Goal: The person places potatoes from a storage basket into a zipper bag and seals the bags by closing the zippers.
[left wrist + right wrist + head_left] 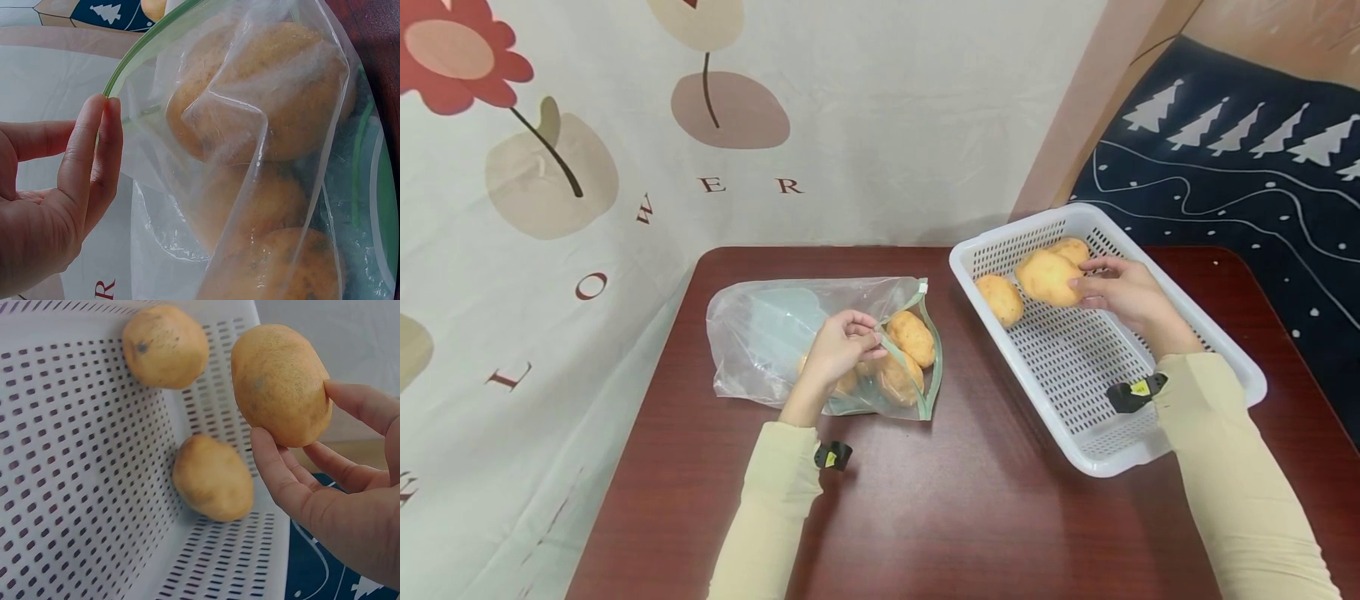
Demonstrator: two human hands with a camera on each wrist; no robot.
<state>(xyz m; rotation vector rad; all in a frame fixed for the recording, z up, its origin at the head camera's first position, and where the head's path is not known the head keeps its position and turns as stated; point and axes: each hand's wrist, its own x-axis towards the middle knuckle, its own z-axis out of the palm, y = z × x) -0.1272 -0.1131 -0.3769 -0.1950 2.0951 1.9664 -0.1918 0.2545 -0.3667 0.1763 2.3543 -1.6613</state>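
Observation:
In the head view, my left hand pinches the upper edge of a clear zip bag with a green seal. Several potatoes lie inside it, seen through the plastic in the left wrist view. The bag's mouth gapes toward the right. My right hand grips a potato between thumb and fingertips, over the white plastic basket. Two more potatoes rest in the basket: one at its left side and one at its far end, partly hidden behind the held one.
The basket stands on the right of a dark red wooden table, near its back edge. A white printed cloth hangs behind the table. To the right hangs a dark blue cloth with white trees.

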